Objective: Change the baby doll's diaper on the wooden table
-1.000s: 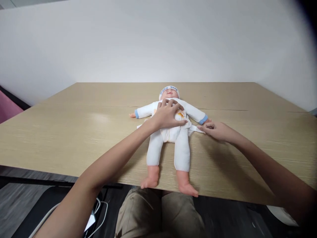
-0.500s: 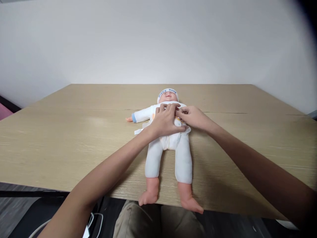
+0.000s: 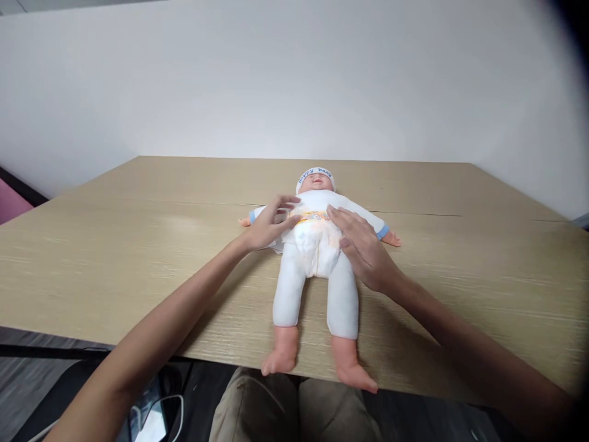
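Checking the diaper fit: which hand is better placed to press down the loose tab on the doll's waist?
Probably the left hand: its fingers already curl at the doll's waist beside the loose diaper tab, while the right hand lies flat on the far hip.

Bare forearms, khaki trousers (image 3: pixel 294 408)

The left hand (image 3: pixel 269 222) is blurry, and it hides part of the doll's (image 3: pixel 317 258) arm and the white flap by its side. The right hand (image 3: pixel 363 248) covers the doll's hip, so what lies under it cannot be seen. The words on the doll's hat (image 3: pixel 315 174) are too small to read. Both arms run off the bottom edge. The cable (image 3: pixel 151 411) under the table (image 3: pixel 138 245) is cut off too.
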A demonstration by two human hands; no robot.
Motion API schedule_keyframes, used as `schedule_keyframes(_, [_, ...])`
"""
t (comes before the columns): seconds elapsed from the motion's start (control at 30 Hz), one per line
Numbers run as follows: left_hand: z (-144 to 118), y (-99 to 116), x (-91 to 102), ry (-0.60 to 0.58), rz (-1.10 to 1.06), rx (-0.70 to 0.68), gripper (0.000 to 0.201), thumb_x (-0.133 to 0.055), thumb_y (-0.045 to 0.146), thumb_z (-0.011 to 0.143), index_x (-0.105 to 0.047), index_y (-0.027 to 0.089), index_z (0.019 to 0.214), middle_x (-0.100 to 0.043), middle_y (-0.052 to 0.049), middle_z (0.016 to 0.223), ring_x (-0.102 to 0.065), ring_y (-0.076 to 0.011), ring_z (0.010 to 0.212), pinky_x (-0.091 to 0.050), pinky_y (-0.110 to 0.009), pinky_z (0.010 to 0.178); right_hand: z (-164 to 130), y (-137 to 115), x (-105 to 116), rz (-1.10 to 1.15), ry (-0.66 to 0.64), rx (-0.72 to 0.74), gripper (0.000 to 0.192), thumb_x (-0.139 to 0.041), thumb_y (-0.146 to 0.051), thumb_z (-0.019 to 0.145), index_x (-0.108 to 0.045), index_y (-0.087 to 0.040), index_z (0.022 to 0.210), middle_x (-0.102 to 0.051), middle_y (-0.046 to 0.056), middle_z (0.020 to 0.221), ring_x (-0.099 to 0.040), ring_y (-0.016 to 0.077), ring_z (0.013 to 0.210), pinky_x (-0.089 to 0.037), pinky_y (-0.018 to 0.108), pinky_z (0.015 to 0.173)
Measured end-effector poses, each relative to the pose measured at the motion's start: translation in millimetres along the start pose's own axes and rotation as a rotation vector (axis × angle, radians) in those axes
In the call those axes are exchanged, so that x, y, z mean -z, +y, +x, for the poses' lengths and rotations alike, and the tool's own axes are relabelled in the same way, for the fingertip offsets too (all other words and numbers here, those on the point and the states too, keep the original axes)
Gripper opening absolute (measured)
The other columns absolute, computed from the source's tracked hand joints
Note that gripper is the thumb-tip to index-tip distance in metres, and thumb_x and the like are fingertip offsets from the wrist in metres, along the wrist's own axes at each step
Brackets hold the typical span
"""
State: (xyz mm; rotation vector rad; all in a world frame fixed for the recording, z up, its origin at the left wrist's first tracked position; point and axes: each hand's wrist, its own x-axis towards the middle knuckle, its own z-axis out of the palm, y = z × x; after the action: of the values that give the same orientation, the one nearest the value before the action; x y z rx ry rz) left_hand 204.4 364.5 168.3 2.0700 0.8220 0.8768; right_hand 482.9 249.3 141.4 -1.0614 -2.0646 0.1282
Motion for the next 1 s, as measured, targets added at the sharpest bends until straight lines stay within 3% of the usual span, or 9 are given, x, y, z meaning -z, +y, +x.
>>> schedule_keyframes(0.07, [-21,-16,10.4,0.08,0.151,0.067,0.051,-0.069,0.061,0.102,-0.063,0.024,0.137,-0.068,-0.014,0.148,-0.065,-0.0336,0.137,-0.052,-0.051,0.117,10,-10,2,-0.001,0.044,0.021,0.049,-0.043,-0.039,0.121,-0.056,-0.033,0.167,-0.059,0.006,0.173,-0.051,0.034,0.162,-0.038,0.062,0.134])
schedule_keyframes(0.17, [-45,-35,21.4,0.093,0.377,0.107,0.043,-0.065,0.062,0.102,-0.068,0.021,0.115,-0.075,-0.014,0.124,-0.068,-0.0338,0.116,-0.053,-0.052,0.107,35,-24,0,-0.027,0.072,0.012,0.024,-0.056,-0.036,0.116,-0.076,-0.026,0.124,-0.08,0.009,0.13,-0.071,0.0317,0.125,-0.052,0.052,0.112])
schedule_keyframes(0.23, [-53,-41,24.3,0.063,0.506,0.133,0.037,-0.065,0.059,0.1,-0.065,0.022,0.101,-0.075,-0.013,0.109,-0.066,-0.0336,0.107,-0.052,-0.051,0.102,55,-31,-6,-0.063,0.036,-0.044,0.016,-0.062,-0.035,0.111,-0.07,-0.025,0.101,-0.077,0.006,0.105,-0.07,0.0279,0.103,-0.053,0.044,0.095])
schedule_keyframes(0.37, [-50,-39,25.6,-0.066,0.635,0.242,0.035,-0.07,0.057,0.092,-0.059,0.024,0.085,-0.07,-0.01,0.091,-0.064,-0.0332,0.097,-0.048,-0.044,0.085,90,-36,-18,-0.201,-0.129,-0.27,0.034,-0.071,-0.045,0.101,-0.054,-0.026,0.079,-0.069,0.002,0.082,-0.061,0.0225,0.078,-0.039,0.037,0.071])
schedule_keyframes(0.5, [-39,-27,35.5,-0.183,0.436,0.396,0.041,-0.065,0.056,0.092,-0.053,0.024,0.071,-0.058,-0.004,0.075,-0.055,-0.0242,0.075,-0.039,-0.037,0.07,105,-41,-22,-0.331,-0.268,-0.442,0.038,-0.073,-0.049,0.096,-0.053,-0.025,0.075,-0.069,0.002,0.075,-0.057,0.0217,0.071,-0.028,0.037,0.065])
schedule_keyframes(0.63, [-26,-6,41.0,-0.092,0.081,0.331,0.049,-0.064,0.062,0.097,-0.049,0.023,0.07,-0.048,0.0,0.071,-0.044,-0.0185,0.069,-0.034,-0.034,0.067,106,-43,-25,-0.358,-0.29,-0.494,0.032,-0.074,-0.047,0.092,-0.055,-0.025,0.078,-0.071,0.003,0.076,-0.058,0.0223,0.07,-0.028,0.037,0.063])
schedule_keyframes(0.83, [11,17,4.7,-0.143,-0.112,0.201,0.045,-0.066,0.059,0.1,-0.061,0.021,0.075,-0.059,-0.002,0.081,-0.052,-0.0197,0.078,-0.04,-0.036,0.074,102,-40,-21,-0.274,-0.317,-0.376,0.04,-0.068,-0.054,0.102,-0.055,-0.025,0.078,-0.074,0.004,0.079,-0.06,0.023,0.072,-0.031,0.037,0.066])
schedule_keyframes(0.93, [21,13,-9.3,-0.202,-0.246,0.118,0.047,-0.061,0.061,0.104,-0.063,0.02,0.081,-0.059,-0.004,0.085,-0.052,-0.0207,0.082,-0.045,-0.037,0.079,102,-37,-15,-0.207,-0.356,-0.312,0.043,-0.063,-0.051,0.108,-0.055,-0.025,0.076,-0.073,0.004,0.078,-0.06,0.022,0.072,-0.032,0.036,0.068])
schedule_keyframes(1.0, [20,5,-12.5,-0.143,-0.308,0.104,0.045,-0.062,0.064,0.105,-0.063,0.021,0.091,-0.057,-0.003,0.088,-0.053,-0.0201,0.082,-0.046,-0.036,0.079,103,-33,-13,-0.221,-0.356,-0.358,0.043,-0.054,-0.045,0.113,-0.051,-0.025,0.074,-0.069,0.003,0.075,-0.056,0.0211,0.069,-0.031,0.036,0.066])
